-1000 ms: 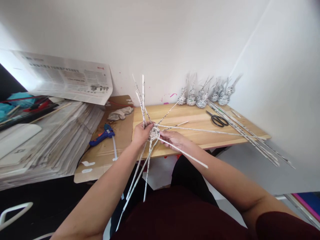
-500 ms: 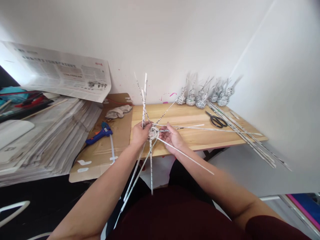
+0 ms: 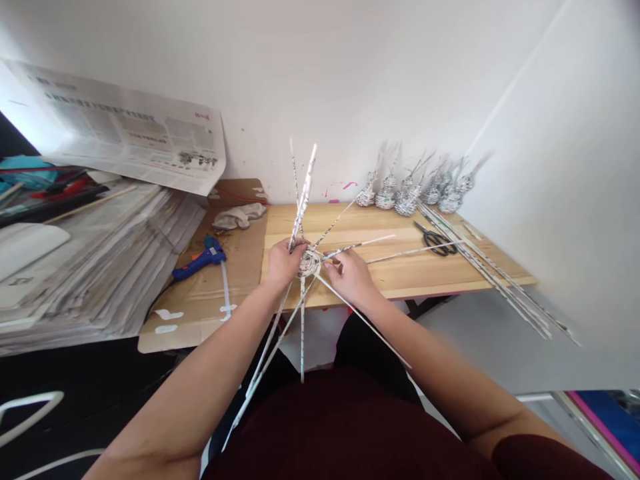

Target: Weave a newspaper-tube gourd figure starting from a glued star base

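My left hand (image 3: 289, 260) is closed on the edge of a small round woven base (image 3: 309, 264) made of rolled newspaper strips, with the thumb on top. Paper spokes fan out from it: some rise past the thumb, others hang toward my lap. At its right side my right hand (image 3: 350, 273) has its fingers pinched round a long rolled newspaper strip (image 3: 410, 253), which trails out to the right beyond the hand. One spoke (image 3: 367, 243) passes just above the right fingertips. The underside of the base and part of the pinch are hidden.
On the wooden table (image 3: 300, 220) lie black scissors (image 3: 437, 241) and loose paper strips (image 3: 495, 280). Several woven gourd shapes (image 3: 385, 193) stand by the wall. To the left are a blue glue gun (image 3: 200, 259), gloves (image 3: 239, 216) and a newspaper stack (image 3: 110, 267).
My right hand has turned from half open, palm up, to a pinch with its back showing. The long strip has swung downward behind the hand. The upright spokes tilt further right.
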Action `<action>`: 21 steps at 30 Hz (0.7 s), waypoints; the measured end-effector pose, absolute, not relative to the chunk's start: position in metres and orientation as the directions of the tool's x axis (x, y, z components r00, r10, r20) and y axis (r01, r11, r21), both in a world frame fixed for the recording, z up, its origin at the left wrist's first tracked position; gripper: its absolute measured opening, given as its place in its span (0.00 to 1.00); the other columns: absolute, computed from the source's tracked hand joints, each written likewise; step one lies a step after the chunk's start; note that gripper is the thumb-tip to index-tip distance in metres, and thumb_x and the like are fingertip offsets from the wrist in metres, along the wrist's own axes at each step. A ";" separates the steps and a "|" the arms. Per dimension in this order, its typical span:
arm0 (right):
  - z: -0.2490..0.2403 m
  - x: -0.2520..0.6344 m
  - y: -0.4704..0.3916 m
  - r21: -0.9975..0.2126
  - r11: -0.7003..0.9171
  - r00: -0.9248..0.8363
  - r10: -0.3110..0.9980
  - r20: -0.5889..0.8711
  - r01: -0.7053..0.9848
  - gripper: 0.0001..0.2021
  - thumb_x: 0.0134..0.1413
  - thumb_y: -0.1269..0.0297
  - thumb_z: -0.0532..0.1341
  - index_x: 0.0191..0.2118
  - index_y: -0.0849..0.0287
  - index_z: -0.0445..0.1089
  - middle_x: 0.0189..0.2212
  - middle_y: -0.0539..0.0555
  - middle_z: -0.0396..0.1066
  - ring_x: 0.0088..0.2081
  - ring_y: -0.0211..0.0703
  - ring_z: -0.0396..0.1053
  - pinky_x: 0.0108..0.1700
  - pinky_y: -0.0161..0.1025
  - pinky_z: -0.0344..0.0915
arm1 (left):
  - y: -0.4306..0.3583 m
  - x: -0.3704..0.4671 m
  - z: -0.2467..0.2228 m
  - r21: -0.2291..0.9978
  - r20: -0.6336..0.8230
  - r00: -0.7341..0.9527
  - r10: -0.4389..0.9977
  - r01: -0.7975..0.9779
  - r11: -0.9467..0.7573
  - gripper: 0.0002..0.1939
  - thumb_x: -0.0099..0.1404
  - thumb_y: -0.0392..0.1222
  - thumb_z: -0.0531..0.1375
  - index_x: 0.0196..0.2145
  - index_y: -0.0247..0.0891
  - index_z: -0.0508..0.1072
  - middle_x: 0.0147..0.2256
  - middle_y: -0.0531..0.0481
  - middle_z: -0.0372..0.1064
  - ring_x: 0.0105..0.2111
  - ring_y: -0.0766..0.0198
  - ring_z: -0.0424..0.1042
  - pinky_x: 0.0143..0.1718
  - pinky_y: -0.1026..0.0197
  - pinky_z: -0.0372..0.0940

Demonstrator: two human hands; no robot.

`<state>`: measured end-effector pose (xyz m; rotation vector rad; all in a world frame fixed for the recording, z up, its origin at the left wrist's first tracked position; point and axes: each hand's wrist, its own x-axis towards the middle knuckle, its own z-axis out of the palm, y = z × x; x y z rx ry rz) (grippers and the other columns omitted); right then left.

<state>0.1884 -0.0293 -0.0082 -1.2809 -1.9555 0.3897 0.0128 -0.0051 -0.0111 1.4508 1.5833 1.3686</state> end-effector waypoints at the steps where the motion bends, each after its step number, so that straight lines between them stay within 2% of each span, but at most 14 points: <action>1: -0.003 0.191 -0.028 -0.527 0.493 -0.257 0.851 0.458 0.692 0.08 0.57 0.67 0.60 0.39 0.61 0.76 0.36 0.59 0.73 0.42 0.48 0.68 0.49 0.43 0.63 | -0.005 0.013 -0.011 0.931 0.213 -0.229 0.950 0.342 -0.126 0.10 0.58 0.41 0.60 0.35 0.37 0.79 0.31 0.49 0.77 0.31 0.61 0.74 0.34 0.64 0.64; 3: 0.004 0.193 -0.026 -0.427 0.545 -0.326 0.811 0.486 0.721 0.07 0.57 0.65 0.61 0.34 0.61 0.76 0.34 0.59 0.73 0.44 0.50 0.68 0.50 0.43 0.61 | -0.006 0.014 -0.010 0.937 0.211 -0.225 0.951 0.323 -0.132 0.09 0.58 0.40 0.60 0.35 0.36 0.79 0.30 0.49 0.77 0.30 0.62 0.74 0.33 0.64 0.64; 4: 0.007 0.193 -0.025 -0.419 0.554 -0.343 0.808 0.478 0.720 0.08 0.57 0.64 0.62 0.33 0.61 0.75 0.34 0.59 0.73 0.43 0.49 0.68 0.49 0.43 0.61 | -0.006 0.014 -0.009 0.940 0.210 -0.227 0.951 0.315 -0.132 0.09 0.58 0.40 0.60 0.34 0.36 0.79 0.30 0.50 0.77 0.30 0.62 0.73 0.33 0.64 0.64; 9: 0.009 0.185 -0.021 -0.583 0.454 -0.292 0.888 0.355 0.674 0.08 0.57 0.62 0.63 0.34 0.62 0.74 0.32 0.56 0.75 0.34 0.41 0.69 0.38 0.35 0.60 | -0.010 0.014 -0.004 0.935 0.214 -0.251 0.944 0.332 -0.123 0.09 0.58 0.40 0.60 0.34 0.37 0.80 0.29 0.51 0.77 0.30 0.62 0.73 0.32 0.64 0.64; 13: 0.012 0.179 -0.022 -0.621 0.367 -0.277 0.930 0.240 0.693 0.16 0.61 0.60 0.59 0.24 0.60 0.69 0.22 0.51 0.70 0.27 0.37 0.65 0.32 0.34 0.55 | -0.011 0.015 -0.004 0.944 0.218 -0.291 0.932 0.304 -0.126 0.10 0.58 0.41 0.61 0.35 0.36 0.80 0.31 0.49 0.78 0.32 0.61 0.74 0.34 0.64 0.65; 15: 0.014 0.175 -0.023 -0.655 0.297 -0.261 0.953 0.156 0.695 0.20 0.63 0.59 0.56 0.20 0.60 0.65 0.18 0.49 0.66 0.24 0.36 0.63 0.29 0.34 0.54 | -0.011 0.016 -0.006 0.952 0.214 -0.297 0.930 0.278 -0.131 0.11 0.57 0.42 0.62 0.36 0.36 0.80 0.31 0.48 0.78 0.32 0.61 0.75 0.34 0.64 0.65; 17: 0.015 0.171 -0.025 -0.738 0.189 -0.239 0.970 0.038 0.648 0.21 0.63 0.57 0.55 0.19 0.59 0.62 0.16 0.48 0.63 0.22 0.35 0.63 0.27 0.33 0.54 | -0.012 0.017 -0.006 0.956 0.214 -0.298 0.930 0.261 -0.136 0.12 0.57 0.43 0.62 0.36 0.35 0.80 0.32 0.48 0.78 0.32 0.61 0.75 0.34 0.64 0.65; 21: 0.014 0.164 -0.026 -0.893 -0.107 -0.230 0.947 -0.226 0.437 0.18 0.62 0.51 0.55 0.26 0.58 0.63 0.18 0.48 0.66 0.18 0.38 0.67 0.22 0.34 0.60 | -0.016 0.017 -0.001 0.950 0.230 -0.299 0.926 0.275 -0.147 0.12 0.58 0.43 0.63 0.37 0.34 0.80 0.32 0.47 0.78 0.33 0.61 0.75 0.34 0.64 0.65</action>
